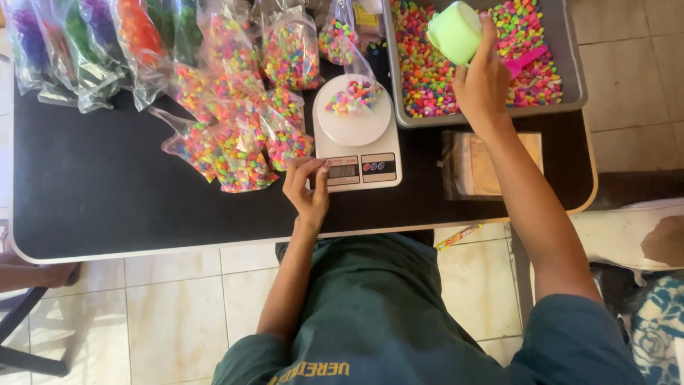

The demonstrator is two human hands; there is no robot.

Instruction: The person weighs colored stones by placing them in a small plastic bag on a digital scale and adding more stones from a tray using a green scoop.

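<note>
Head view, only one there is. Looks like the weighing step: a clear bag (354, 89) with a small heap of mixed neon pebbles sits on the round pan of the white kitchen scale (356, 135), about dead centre of the tabletop (107, 192).

Left hand (308, 187) is at the scale's 7 o'clock corner, fingertips pinched narrow on the edge by the display, holding nothing. Right hand (484, 82) is up at 1 o'clock, wrapped around a light green cup (456, 32) tipped on its side over the grey tray (570, 71) of loose pebbles.

My guess at the next bit: dipping the cup into the tray and carrying it over to 11 o'clock to top up the bag, slow pour so it doesn't overshoot.

Counts: one scale, one tray, one cup, one pink scoop (526, 60) lying in the tray, one stack of empty bags (491, 164) at 3 o'clock. Filled pebble bags (239, 153) at 9 to 11 o'clock overlap too much to count, roughly eight or more.
</note>
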